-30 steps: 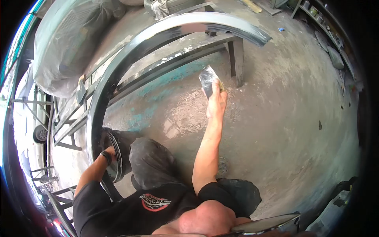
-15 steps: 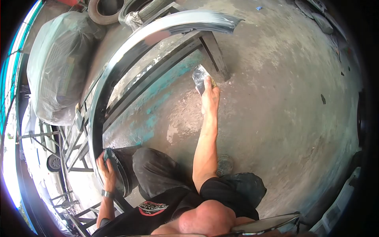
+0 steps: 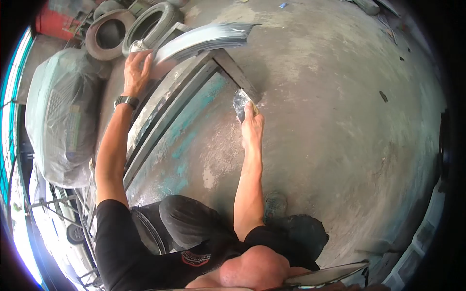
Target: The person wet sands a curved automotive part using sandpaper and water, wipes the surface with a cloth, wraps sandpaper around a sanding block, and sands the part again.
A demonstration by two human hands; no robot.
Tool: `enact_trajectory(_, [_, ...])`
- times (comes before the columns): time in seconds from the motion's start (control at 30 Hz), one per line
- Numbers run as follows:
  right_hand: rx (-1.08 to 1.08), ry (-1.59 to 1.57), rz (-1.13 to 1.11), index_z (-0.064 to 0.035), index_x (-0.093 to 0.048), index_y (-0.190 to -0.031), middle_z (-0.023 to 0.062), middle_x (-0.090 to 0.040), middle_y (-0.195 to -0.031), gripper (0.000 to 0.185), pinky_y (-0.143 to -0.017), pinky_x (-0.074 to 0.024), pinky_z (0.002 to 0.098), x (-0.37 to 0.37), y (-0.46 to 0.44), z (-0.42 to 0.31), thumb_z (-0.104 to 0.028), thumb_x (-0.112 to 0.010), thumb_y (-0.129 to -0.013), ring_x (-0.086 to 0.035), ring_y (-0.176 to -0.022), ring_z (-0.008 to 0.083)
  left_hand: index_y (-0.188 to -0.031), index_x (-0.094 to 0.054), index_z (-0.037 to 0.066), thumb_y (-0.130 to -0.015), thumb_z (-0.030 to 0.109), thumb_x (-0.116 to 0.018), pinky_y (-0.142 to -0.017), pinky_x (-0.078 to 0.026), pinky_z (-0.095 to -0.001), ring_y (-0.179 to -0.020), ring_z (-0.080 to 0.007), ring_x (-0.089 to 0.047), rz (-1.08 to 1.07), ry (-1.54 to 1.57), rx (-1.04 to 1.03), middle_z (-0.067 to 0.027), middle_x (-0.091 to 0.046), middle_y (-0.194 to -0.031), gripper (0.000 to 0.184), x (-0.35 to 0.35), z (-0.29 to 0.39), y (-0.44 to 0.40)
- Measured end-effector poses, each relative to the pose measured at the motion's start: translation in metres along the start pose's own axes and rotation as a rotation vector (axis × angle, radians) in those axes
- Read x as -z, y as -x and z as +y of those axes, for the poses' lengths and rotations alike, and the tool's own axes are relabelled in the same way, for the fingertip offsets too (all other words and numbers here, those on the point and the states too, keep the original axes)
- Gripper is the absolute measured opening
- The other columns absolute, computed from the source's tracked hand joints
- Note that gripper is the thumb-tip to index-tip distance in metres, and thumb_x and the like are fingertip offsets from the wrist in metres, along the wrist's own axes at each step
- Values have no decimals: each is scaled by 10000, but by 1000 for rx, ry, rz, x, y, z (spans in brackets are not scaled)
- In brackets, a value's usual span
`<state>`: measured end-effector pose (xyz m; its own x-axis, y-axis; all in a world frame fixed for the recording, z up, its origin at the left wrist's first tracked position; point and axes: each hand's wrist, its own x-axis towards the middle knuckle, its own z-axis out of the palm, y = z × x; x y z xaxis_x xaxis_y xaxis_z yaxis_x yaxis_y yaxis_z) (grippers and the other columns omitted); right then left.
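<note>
My left hand [image 3: 137, 72] is up at the curved grey-and-white panel [image 3: 206, 40], its fingers bent against a pinkish patch there. Whatever lies under those fingers is hidden. My left forearm covers much of the panel's lower stretch. In my right hand [image 3: 253, 127] is a small flat board [image 3: 241, 103], smeared dark grey and white, with the thumb pressed on its face. That hand is held out over the floor, apart from the panel. The panel rests on a dark metal stand [image 3: 187, 82].
Several old tyres [image 3: 145, 29] lie at the upper left. Beside them stands a bulky item wrapped in clear plastic [image 3: 63, 121]. A dark bucket [image 3: 153, 225] is by my knee [image 3: 191, 220]. The concrete floor [image 3: 330, 140] has teal paint stains.
My left hand has moved up along the panel from its lower end, where a dark teal thing showed at its fingers. The right hand still holds the board. The view has shifted slightly.
</note>
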<state>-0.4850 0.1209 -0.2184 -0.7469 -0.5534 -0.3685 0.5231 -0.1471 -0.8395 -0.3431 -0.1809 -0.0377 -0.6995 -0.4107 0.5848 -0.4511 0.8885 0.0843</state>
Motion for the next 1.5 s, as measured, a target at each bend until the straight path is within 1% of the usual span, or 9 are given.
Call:
enact_trajectory(0.2, [-1,9,15,17,-653,-1221,76,-682,-1097,416,-845,-552,312,10,-12,4,-350,-539,-1064,-648,-970,148,-1024,-745,118,-892,223,-747,-815,-510,-451,-938,-333,-618,40,-24,-452,-127,-646,-996,168,-56,80,-64])
enact_trajectory(0.43, [-21,-81,-8,26,-631,-1249,104,-672,-1159,414,-868,-577,354,-18,1,-4,-334,-562,-1055,-659,-1000,182,-1218,-641,206,-883,164,-740,-879,-511,-439,-1038,-311,-592,-232,-68,-916,-119,-583,-1198,352,-51,98,-84])
enact_trajectory(0.9, [22,-235,-15,58,-613,-1228,131,-654,-1171,377,-918,-609,418,-34,31,-16,-268,-596,-1040,-669,-1012,195,-1155,-660,125,-850,160,-766,-918,-492,-432,-1099,-359,-575,-532,-236,-276,-144,-586,-1201,325,163,-36,147])
enact_trajectory(1.0, [43,-322,-116,45,-587,-1279,151,-633,-1226,359,-960,-603,443,-64,55,-16,-223,-589,-1040,-654,-1080,210,-1183,-652,78,-861,265,-785,-950,-485,-396,-1097,-371,-603,-354,-122,233,-168,-627,-1150,395,175,-35,175])
enact_trajectory(1.1, [104,-331,-272,28,-537,-1360,176,-585,-1335,417,-983,-592,442,-98,76,-9,-263,-541,-1061,-624,-1178,238,-1197,-645,27,-811,412,-848,-919,-479,-324,-1014,-200,-632,-296,-3,523,-79,-680,-1075,582,168,-67,191])
enact_trajectory(1.27, [358,-1,-374,0,-219,-1569,254,-328,-1561,614,-1152,-424,440,-171,109,9,-369,-367,-1100,-418,-1412,356,-1179,-665,28,-822,491,-824,-887,-477,-300,-974,-124,-597,-255,114,743,-29,-676,-1054,606,163,-80,201])
enact_trajectory(1.3, [429,67,-388,-6,-143,-1599,257,-234,-1615,650,-1191,-368,450,-187,118,10,-376,-341,-1103,-344,-1468,368,-1249,-656,30,-839,605,-729,-965,-491,-385,-1097,-282,-669,-286,82,715,-175,-712,-1161,710,168,-71,198])
enact_trajectory(1.4, [552,123,-462,26,-28,-1599,290,18,-1663,695,-1278,-75,443,-245,135,26,-337,-350,-1101,-30,-1558,381,-1248,-654,30,-903,542,-687,-957,-487,-376,-1078,-262,-666,-218,162,633,-165,-711,-1142,618,167,-80,208])
enact_trajectory(1.5, [550,169,-361,42,8,-1595,311,21,-1656,725,-1272,-64,465,-308,152,55,-303,-377,-1087,-16,-1552,420,-1251,-637,-6,-962,475,-629,-956,-471,-347,-1063,-237,-643,-141,291,677,-154,-701,-1111,562,165,-84,213])
